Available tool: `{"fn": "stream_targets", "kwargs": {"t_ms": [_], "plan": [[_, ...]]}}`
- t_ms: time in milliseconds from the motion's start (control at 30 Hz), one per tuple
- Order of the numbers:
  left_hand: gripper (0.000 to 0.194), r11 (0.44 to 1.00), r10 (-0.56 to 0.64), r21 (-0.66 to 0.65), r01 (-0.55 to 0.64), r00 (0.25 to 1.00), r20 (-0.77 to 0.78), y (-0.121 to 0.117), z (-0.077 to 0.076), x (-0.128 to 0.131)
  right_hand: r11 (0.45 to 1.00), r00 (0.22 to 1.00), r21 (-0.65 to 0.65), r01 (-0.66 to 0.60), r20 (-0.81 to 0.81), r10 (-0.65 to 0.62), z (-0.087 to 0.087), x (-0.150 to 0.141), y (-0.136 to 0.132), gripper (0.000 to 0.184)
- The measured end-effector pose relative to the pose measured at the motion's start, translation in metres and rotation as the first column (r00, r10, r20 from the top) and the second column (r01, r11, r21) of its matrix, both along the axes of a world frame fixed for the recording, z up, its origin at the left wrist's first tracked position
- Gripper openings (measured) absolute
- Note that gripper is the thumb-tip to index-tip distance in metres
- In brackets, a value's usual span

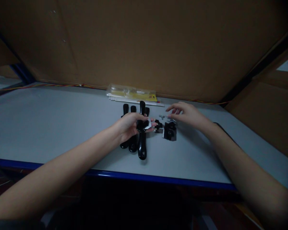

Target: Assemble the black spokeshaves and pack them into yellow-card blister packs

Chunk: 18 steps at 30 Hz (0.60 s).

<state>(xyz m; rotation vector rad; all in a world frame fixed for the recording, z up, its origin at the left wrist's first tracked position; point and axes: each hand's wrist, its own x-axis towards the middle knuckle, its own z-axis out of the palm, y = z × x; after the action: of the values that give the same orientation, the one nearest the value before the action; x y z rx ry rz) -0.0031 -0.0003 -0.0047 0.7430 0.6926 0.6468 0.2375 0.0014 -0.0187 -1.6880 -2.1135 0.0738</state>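
Several long black handle-shaped parts (142, 147) lie side by side in the middle of the grey table (50, 127). My left hand (129, 126) rests over them, its fingers closed round one black part and a small white piece at its fingertips. My right hand (186, 115) hovers to the right, fingers spread loosely, just above a small black clamp-like block (170, 131). A small black knob (158, 125) and a tiny metal screw (161, 117) lie between the hands.
A clear plastic bag with yellow and white sheets (132, 94) lies behind the parts, against the brown cardboard wall (144, 41). A red and yellow cable (50, 85) runs along the wall's foot. The table's blue front edge (158, 178) is near me.
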Motion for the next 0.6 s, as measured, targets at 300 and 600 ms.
{"fn": "stream_targets", "kwargs": {"t_ms": [300, 600], "plan": [[0.03, 0.997, -0.049, -0.06, 0.054, 0.995, 0.086, 0.002, -0.001, -0.002, 0.989, 0.978, 0.092, -0.116, 0.185, 0.097, -0.013, -0.023, 0.004, 0.009], [0.036, 0.999, -0.053, 0.0, 0.053, 0.998, 0.033, -0.003, -0.001, 0.001, 0.989, 0.933, 0.11, -0.095, 0.355, 0.05, -0.01, -0.033, 0.001, 0.029]]}}
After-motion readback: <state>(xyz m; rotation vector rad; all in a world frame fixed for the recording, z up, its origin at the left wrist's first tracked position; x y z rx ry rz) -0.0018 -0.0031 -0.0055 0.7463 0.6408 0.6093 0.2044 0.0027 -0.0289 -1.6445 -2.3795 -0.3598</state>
